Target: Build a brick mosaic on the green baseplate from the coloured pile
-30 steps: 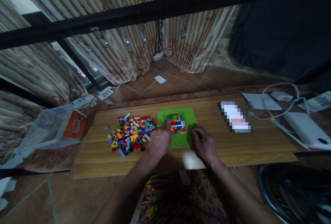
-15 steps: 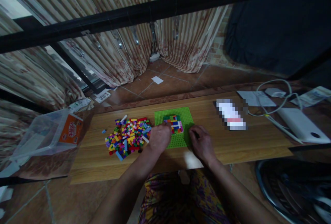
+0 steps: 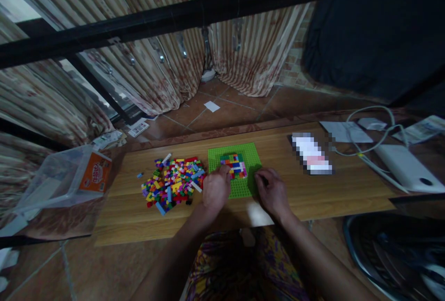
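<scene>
A green baseplate (image 3: 249, 154) lies on the wooden table (image 3: 347, 189), with a small block of mixed coloured bricks (image 3: 236, 163) built on its middle. My left hand (image 3: 216, 188) rests on the plate's left front part, fingertips touching the left edge of the built block; whether it pinches a brick is too dark to tell. My right hand (image 3: 271, 192) sits curled on the plate's right front corner, pressing it down. A loose pile of coloured bricks (image 3: 172, 179) lies left of the plate.
A clear plastic tub with an orange label (image 3: 66, 176) lies tipped at the table's left end. A blurred flat item (image 3: 312, 155), papers, a white cable (image 3: 373, 127) and a white device (image 3: 405, 167) occupy the right side. Curtains hang behind.
My left hand has drawn slightly back toward me along the built block's left edge. My right hand has stayed on the plate's corner. The view shifted slightly.
</scene>
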Available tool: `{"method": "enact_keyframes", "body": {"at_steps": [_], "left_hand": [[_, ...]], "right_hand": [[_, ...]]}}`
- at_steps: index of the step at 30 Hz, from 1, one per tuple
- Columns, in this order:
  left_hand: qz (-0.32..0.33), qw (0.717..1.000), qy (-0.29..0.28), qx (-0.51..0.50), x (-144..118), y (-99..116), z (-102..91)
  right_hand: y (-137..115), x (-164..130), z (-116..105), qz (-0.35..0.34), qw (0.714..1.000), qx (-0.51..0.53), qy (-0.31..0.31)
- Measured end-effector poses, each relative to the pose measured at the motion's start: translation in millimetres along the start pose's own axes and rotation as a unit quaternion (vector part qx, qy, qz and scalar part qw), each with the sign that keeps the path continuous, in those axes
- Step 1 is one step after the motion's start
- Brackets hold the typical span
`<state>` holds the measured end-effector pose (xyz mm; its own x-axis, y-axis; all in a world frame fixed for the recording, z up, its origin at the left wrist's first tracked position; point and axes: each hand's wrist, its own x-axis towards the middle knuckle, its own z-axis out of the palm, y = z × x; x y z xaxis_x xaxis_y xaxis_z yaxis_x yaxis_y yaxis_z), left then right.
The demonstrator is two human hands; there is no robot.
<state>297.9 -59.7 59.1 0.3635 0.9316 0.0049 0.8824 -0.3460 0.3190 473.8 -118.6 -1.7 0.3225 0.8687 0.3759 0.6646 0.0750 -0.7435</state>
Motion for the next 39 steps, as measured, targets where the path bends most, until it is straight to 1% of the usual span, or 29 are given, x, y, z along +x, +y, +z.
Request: {"method": "enact_keyframes", "body": {"at_steps": [6,9,12,14,17,22,26,34,39], "left_hand": [[-0.018,0.999,0.008,-0.026,-1,0,-1.2],[-0.022,0.998,0.025,-0.055,-5,-3,-1.2],[0.004,0.996,0.051,-0.072,-12,-7,3.4],[0.032,0.996,0.056,-0.064,-16,-9,8.2],[0.063,0.996,0.049,-0.035,-19,-11,14.8],[0.082,0.996,0.030,0.003,-20,-11,18.9],[0.077,0.997,0.017,0.018,-23,-11,20.2],[0.056,0.998,-0.005,0.008,-24,-10,28.5],[0.052,0.999,0.000,-0.006,-27,-6,29.2]], "right_hand": [[-1,0,-1,0.003,1.000,0.002,0.001],[0,-1,-1,0.002,1.000,0.007,0.002],[0,-1,-1,0.004,1.000,0.007,0.003],[0,-1,-1,0.006,1.000,0.006,0.004],[-1,-1,-1,0.004,1.000,0.003,0.006],[-2,0,-2,0.002,1.000,0.003,0.000],[-2,-1,-2,0.002,1.000,0.001,0.001],[2,-3,-1,0.003,1.000,-0.010,-0.003],[2,-3,-2,-0.003,1.000,-0.017,-0.006]]}}
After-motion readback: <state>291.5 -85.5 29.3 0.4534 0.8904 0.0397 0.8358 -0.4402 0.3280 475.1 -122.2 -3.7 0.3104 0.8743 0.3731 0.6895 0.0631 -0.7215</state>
